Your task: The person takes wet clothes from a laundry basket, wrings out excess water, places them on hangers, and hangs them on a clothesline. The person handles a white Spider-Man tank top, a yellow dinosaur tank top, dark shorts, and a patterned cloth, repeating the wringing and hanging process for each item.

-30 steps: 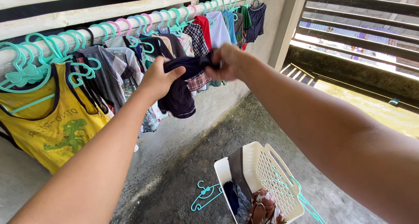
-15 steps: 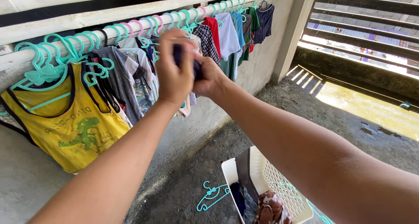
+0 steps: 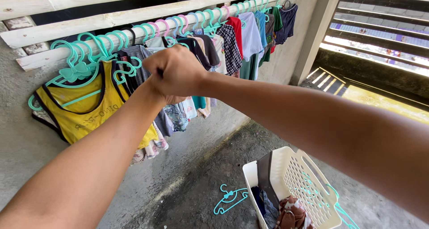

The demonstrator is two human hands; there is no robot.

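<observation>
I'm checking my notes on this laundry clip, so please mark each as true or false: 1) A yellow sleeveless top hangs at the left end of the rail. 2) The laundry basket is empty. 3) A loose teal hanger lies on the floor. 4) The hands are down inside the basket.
1) True: the yellow sleeveless top hangs at the left end of the rail.
2) False: the white basket holds some clothes.
3) True: a teal hanger lies on the floor beside the basket.
4) False: the left hand and right hand are clenched together up by the hanging clothes.
</observation>
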